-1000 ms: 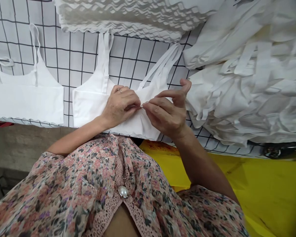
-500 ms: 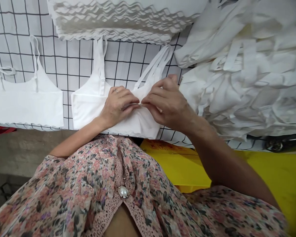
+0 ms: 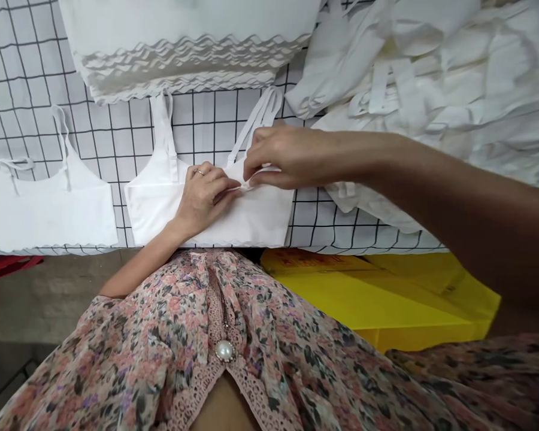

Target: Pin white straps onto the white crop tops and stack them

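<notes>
Your table (image 3: pixel 22 90), covered in a black-gridded white cloth, fills the upper half of the frame, its front edge crossing just below mid-height. You have bare grid at upper left, a narrow strip left of centre, and a patch right of centre beneath your right forearm. Your heap of white garments (image 3: pixel 440 102) takes up the upper right, and a stack of white wavy-edged pieces (image 3: pixel 184 30) closes off the top centre. Below the table edge, a yellow item (image 3: pixel 341 293) sits at lower right.

Your white strapped top (image 3: pixel 269 215) lies flat at the centre, its hem close along the table's front edge and its straps toward the stack. A similar white top (image 3: pixel 54 209) lies at the left, with a thin gap between the two. A red item (image 3: pixel 9 263) shows below the edge at far left.

Your right forearm enters from the right edge, nearly level, over the heap's lower part; your left rises from lower left. Your right hand (image 3: pixel 282 155) and left hand (image 3: pixel 206 191) nearly meet, knuckles up, each grip pinching fabric near the central top's neckline. A ring (image 3: pixel 199 172) sits on your left hand.
</notes>
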Demonstrator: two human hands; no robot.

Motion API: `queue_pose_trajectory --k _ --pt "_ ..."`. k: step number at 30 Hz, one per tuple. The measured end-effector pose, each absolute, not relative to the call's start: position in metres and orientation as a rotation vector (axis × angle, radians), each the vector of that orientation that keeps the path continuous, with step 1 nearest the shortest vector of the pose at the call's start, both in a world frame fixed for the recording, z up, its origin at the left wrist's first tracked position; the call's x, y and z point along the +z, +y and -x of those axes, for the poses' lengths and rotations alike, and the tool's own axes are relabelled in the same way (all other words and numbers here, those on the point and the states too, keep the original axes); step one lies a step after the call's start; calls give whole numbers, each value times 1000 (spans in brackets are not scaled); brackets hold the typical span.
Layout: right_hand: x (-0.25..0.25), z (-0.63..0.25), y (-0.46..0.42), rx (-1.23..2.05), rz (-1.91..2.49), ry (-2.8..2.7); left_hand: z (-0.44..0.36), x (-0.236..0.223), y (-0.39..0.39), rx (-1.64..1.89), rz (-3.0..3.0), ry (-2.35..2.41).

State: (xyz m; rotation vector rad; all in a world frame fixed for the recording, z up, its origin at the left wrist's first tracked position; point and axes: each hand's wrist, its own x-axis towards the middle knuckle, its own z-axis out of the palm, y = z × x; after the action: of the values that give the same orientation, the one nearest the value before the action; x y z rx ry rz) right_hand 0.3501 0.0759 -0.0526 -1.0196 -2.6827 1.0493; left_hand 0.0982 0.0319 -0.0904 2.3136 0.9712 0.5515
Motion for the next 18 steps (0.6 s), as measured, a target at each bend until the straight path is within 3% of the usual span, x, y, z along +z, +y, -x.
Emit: queue_pose_trajectory --k 8,12,15,18 --pt "-17 -381 139 1083 1231 -2770 -103 -70 39 254 -2216 1074" --pt "8 -366 155 986 1611 -2856 -107 -54 47 113 -2191 1103" --pt "7 -357 162 913 1798 -2787 -110 -48 50 25 -2195 1165" --pt "-8 -362 170 946 1662 -2707 -113 -47 53 -14 -2192 1201"
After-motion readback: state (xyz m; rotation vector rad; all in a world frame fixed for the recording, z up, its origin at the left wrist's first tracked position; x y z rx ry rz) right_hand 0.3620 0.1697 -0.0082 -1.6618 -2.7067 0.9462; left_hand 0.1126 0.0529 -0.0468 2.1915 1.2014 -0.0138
